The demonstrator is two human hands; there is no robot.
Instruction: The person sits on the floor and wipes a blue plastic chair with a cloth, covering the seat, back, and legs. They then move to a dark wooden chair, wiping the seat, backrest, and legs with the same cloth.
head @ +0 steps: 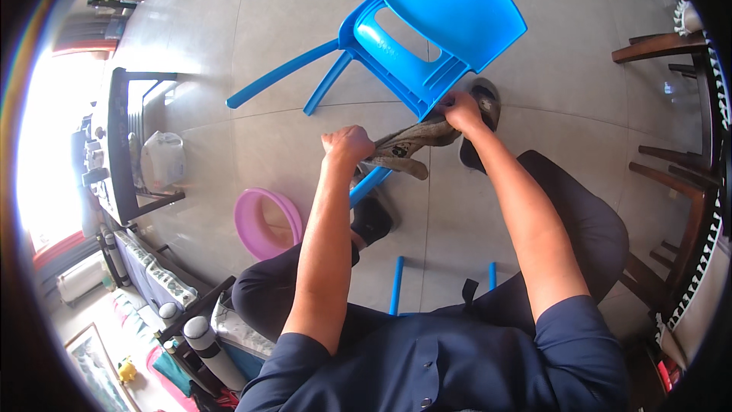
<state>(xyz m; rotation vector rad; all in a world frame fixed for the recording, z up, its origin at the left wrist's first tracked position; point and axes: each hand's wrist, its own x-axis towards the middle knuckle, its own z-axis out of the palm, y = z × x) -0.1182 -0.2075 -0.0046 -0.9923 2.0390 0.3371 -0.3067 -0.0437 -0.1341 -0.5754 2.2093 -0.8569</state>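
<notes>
A blue plastic chair [452, 6] lies tipped in front of me, two of its legs pointing left and another leg [369, 185] running down past my shoe. Stretched between my hands is a grey-brown cloth [409, 146] with a dark printed patch. My left hand [350, 143] is closed in a fist around the cloth's left end, just above that lower leg. My right hand [459, 110] grips the other end at the near corner of the chair, its fingertips partly hidden behind the chair's edge.
A pink plastic basin [267, 223] stands on the tiled floor left of my foot. Farther left are a dark-framed table [123, 149] and a white plastic bag [164, 159]. Dark wooden chair legs [666, 169] line the right side. Blue legs [397, 283] of another seat show below me.
</notes>
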